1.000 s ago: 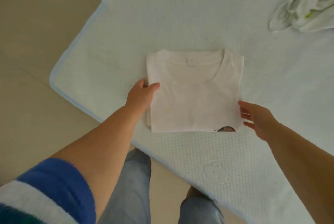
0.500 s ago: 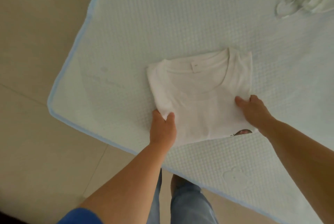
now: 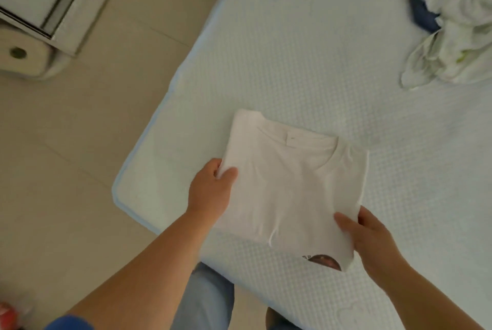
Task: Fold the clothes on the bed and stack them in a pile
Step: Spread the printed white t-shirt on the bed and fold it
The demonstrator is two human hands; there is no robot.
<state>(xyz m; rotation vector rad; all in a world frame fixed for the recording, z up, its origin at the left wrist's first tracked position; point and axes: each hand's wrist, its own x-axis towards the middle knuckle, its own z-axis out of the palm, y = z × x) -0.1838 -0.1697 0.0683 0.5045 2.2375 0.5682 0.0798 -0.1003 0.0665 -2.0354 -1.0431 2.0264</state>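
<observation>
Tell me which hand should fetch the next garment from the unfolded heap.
Probably the right hand: the heap of unfolded clothes lies on its side, and the left hand, across the folded white T-shirt, would have to cross over.

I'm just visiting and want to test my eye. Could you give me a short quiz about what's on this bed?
1. True or false: both hands grip the folded white cotton T-shirt.
2. Where does the heap of unfolded pale clothes lie: A) far right of the bed, B) on the floor?
3. Which hand is closest to the shirt's dark print?

Key
1. True: left hand and right hand pinch opposite edges.
2. A.
3. The right hand.
</observation>
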